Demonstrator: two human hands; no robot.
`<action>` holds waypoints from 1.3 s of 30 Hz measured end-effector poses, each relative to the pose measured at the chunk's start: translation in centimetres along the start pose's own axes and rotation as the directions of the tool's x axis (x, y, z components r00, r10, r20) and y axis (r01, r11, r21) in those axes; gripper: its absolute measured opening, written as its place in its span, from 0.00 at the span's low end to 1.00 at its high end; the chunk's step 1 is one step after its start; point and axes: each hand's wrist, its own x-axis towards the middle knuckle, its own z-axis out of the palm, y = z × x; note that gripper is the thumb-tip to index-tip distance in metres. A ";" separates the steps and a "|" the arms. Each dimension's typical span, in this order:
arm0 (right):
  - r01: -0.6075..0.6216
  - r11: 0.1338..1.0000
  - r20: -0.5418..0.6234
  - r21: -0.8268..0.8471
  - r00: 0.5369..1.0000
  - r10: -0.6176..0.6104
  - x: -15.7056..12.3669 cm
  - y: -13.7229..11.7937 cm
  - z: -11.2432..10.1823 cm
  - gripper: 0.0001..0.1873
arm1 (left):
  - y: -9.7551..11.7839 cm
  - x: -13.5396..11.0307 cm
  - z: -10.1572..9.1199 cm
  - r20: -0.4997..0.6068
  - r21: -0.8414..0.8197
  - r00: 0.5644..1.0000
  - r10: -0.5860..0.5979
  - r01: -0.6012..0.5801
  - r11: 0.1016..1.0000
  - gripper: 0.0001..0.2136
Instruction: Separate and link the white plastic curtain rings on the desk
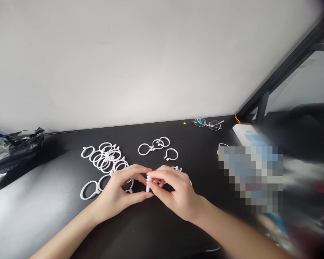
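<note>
A white plastic ring, seen nearly edge-on, is pinched between my two hands above the black table. My left hand grips it with the fingers at the top and the thumb at the bottom. On its right side, the fingertips of my right hand close on the ring's upper part, partly hiding it. Many similar rings with small knobs, such as one ring, lie in a loose pile left of my hands. Several more, including a single ring, lie beyond them. Others are partly covered behind my right hand.
Eyeglasses lie near the wall at the table's back edge. A black plastic bag sits at the far left. At the right stand a white box and blurred items, beneath a dark slanted frame.
</note>
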 end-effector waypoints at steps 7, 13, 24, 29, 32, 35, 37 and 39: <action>-0.037 0.999 0.052 0.013 0.998 0.036 0.2 0.0 -0.2 0.05 | 0.0 0.1 0.0 0.037 -0.043 0.999 -0.029 0.030 0.999 0.16; -0.040 0.999 0.031 0.015 0.999 0.039 0.3 -0.2 -0.2 0.06 | 0.3 -0.1 0.2 0.027 0.025 1.000 -0.006 0.006 1.000 0.15; -0.043 0.998 -0.031 -0.038 0.999 0.042 0.0 0.3 -0.1 0.08 | -2.7 1.3 -2.8 -0.300 0.616 0.924 0.239 -0.004 0.788 0.17; 0.016 0.999 -0.023 -0.051 1.000 -0.017 -0.1 0.4 0.0 0.09 | -4.3 1.4 -3.0 -0.259 0.680 0.952 0.162 0.060 0.731 0.16; 0.020 0.999 -0.025 -0.044 0.999 -0.021 -0.2 0.4 0.0 0.10 | -4.1 1.5 -2.8 -0.228 0.693 0.961 0.154 0.050 0.719 0.16; 0.013 0.999 -0.015 -0.038 1.000 -0.014 -0.2 0.3 0.1 0.11 | -3.1 2.1 -2.6 -0.163 0.698 0.976 0.142 0.012 0.716 0.19; 0.012 0.999 -0.008 -0.046 1.000 -0.012 -0.1 0.2 0.1 0.10 | -2.5 2.9 -2.6 -0.089 0.709 0.988 0.127 -0.026 0.705 0.21; 0.014 0.998 -0.009 -0.059 1.000 -0.014 -0.1 0.2 0.1 0.10 | -2.2 3.9 -2.8 -0.024 0.725 0.995 0.092 -0.046 0.687 0.22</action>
